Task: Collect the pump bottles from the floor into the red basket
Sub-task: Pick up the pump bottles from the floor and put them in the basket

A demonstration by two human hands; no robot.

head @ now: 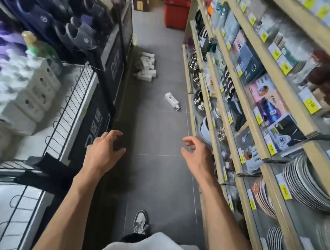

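A narrow shop aisle is hemmed in by tall wooden shelving (249,95) packed with boxed goods and stacked plates (308,185) to the right of the fingers, and by a wire-railed counter (71,106) of white bottles and slippers to their left. Grey tiled floor (155,136) is seen running ahead of the fingertips. One red basket (177,12) is stood upright at the far end, well beyond both hands. The left hand (103,150) and right hand (196,156) are held out over the floor, fingers (188,141) spread and loosely curled, with nothing held. A heap of white pump bottles (145,67), too jumbled to be counted, is piled ahead and slightly left; one single pump bottle (171,100), white and square-bodied, is laid on its side nearer the right fingertips. One shoe (140,221) is seen below.
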